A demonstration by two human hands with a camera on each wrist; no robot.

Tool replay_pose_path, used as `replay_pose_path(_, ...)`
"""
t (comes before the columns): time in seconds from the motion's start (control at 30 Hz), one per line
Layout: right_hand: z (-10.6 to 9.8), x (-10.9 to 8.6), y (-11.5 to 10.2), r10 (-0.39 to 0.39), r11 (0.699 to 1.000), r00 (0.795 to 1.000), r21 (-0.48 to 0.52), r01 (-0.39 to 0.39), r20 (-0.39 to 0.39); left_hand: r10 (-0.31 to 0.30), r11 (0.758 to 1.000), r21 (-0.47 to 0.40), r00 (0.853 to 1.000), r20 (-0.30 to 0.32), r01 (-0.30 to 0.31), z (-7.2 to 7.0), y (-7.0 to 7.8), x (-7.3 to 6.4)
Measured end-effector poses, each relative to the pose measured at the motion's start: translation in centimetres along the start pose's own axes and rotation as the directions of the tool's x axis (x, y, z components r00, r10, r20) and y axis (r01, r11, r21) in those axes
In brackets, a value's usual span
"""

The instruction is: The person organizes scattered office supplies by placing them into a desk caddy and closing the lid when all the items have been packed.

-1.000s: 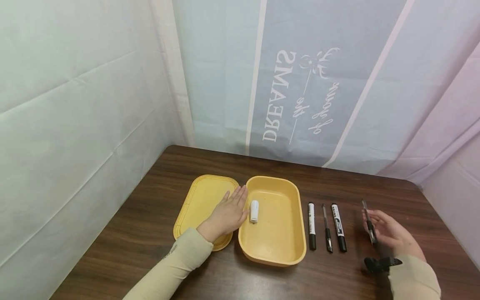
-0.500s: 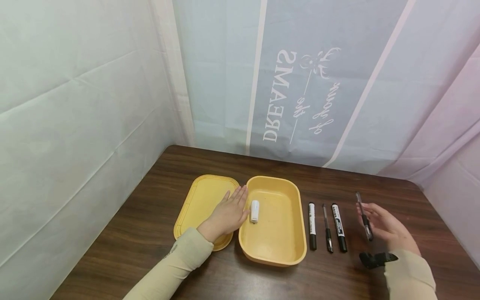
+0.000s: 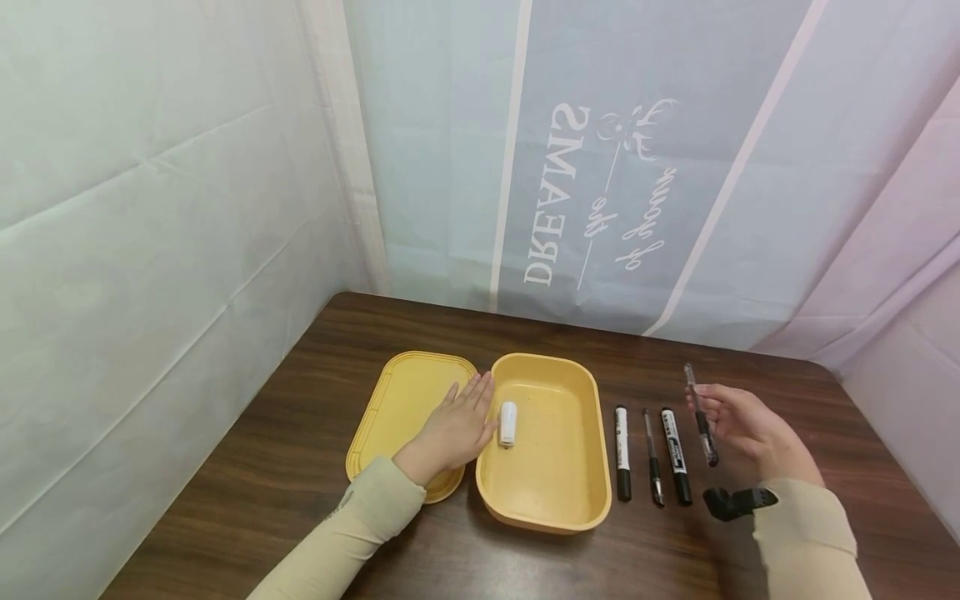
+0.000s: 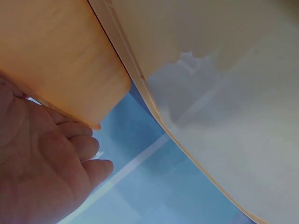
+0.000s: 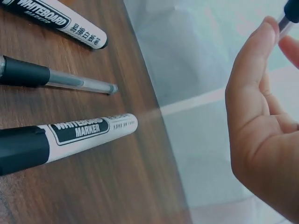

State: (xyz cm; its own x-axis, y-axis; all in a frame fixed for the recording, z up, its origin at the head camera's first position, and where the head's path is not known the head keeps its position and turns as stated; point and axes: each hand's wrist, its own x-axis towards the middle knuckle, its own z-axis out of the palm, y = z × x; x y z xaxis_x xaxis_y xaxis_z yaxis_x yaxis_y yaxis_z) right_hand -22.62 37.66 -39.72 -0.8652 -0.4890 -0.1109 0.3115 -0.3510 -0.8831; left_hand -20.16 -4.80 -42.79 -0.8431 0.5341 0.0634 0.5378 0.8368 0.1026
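My left hand [image 3: 453, 429], fingers straight and together, rests against the left side of a yellow plastic box [image 3: 547, 523]. In the left wrist view the same hand [image 4: 51, 158] lies along the box wall [image 4: 70, 60]. A small white rounded object [image 3: 507, 423] lies inside the box near its left wall. On the right, my right hand [image 3: 750, 429] pinches a clear gel pen with a black grip [image 3: 703, 423] between thumb and fingers, held up above the table. Only a bit of that gel pen [image 5: 290, 13] shows at the right wrist view's upper corner.
The yellow lid [image 3: 397, 400] lies flat left of the box, partly under my left forearm. Right of the box, a whiteboard marker [image 3: 623, 454], another gel pen [image 3: 653, 458] and a second whiteboard marker [image 3: 676, 454] lie side by side. A curtain [image 3: 450, 167] hangs behind the table.
My right hand has moved left with the gel pen, closer to the row of markers. My left hand has stayed in place at the box.
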Motion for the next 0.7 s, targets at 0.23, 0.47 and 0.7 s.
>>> replay_pose_path(0.23, 2.7, 1.1, -0.1, -0.007, 0.975, 0.995, -0.222, -0.014, -0.095, 0.006, 1.000, -0.010, 1.000, -0.006, -0.006, -0.1, 0.0, -0.1)
replay_pose_path(0.47, 5.1, 2.4, -0.1, 0.014, 0.944, 0.989, -0.324, -0.062, -0.149, 0.006, 1.000, -0.014, 1.000, -0.009, -0.006, -0.1, 0.0, -0.1)
replay_pose_path(0.7, 7.2, 3.8, -0.2, 0.036, 0.919, 0.979, -0.379, -0.112, -0.202, 0.007, 1.000, 0.003, 1.000, -0.006, -0.007, -0.2, -0.1, 0.0)
